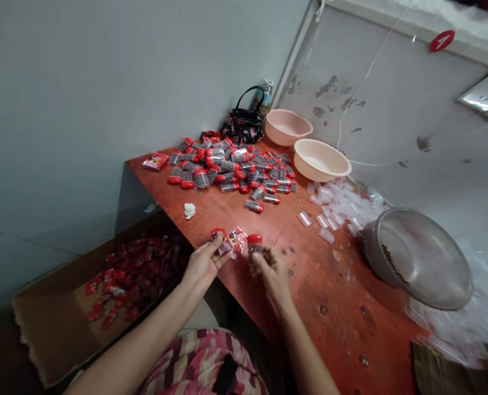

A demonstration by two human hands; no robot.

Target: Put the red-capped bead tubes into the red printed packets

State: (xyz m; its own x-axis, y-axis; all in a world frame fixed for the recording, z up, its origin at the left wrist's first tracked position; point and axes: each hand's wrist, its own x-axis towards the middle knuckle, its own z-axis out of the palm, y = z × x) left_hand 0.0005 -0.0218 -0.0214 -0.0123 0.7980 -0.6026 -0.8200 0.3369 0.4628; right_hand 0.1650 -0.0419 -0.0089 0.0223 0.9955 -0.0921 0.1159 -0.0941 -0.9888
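Pinched in my left hand [205, 260] is a small clear plastic packet [233, 241] with red and yellow print, over the table's near edge. My right hand [271, 271] is closed around a small clear bottle with a red cap [254, 240], held upright just right of the packet. The fingers hide most of the bottle's body. Beyond both hands lies a pile of red-capped bottles [227, 164] filled with small dark pellets. A crumpled white scrap [190, 210] rests near the left edge.
Two pink basins [321, 159] stand at the back, beside a black handbag [244, 126] and a flask [267, 90]. Empty clear tubes [334, 206] lie around a tilted metal bowl [425, 258] at right. Below left, a cardboard box [50, 323] holds red packets [140, 269].
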